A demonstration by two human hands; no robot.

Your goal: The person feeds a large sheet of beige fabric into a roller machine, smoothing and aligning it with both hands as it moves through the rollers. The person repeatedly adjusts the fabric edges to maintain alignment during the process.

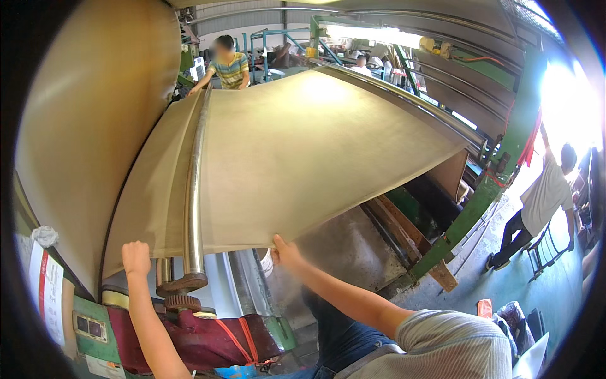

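Note:
A wide beige fabric sheet (303, 151) stretches across the machine, passing by a shiny metal roller (196, 183) on the left. My left hand (136, 258) is closed in a fist at the sheet's near edge, left of that roller; the cloth inside the fingers is mostly hidden. Farther right along the same edge, my right hand (285, 254) grips the sheet with the thumb on top and the other fingers underneath. At the far edge, a co-worker (230, 66) in a striped shirt reaches toward the sheet beside the roller's other end.
A huge beige roll (101, 126) rises at the left. Below the metal roller sit a toothed gear (182, 302) and a dark red cloth cover (189, 341) tied with orange cord. A green frame post (470, 218) slants at the right. Another person (543, 196) stands beyond it.

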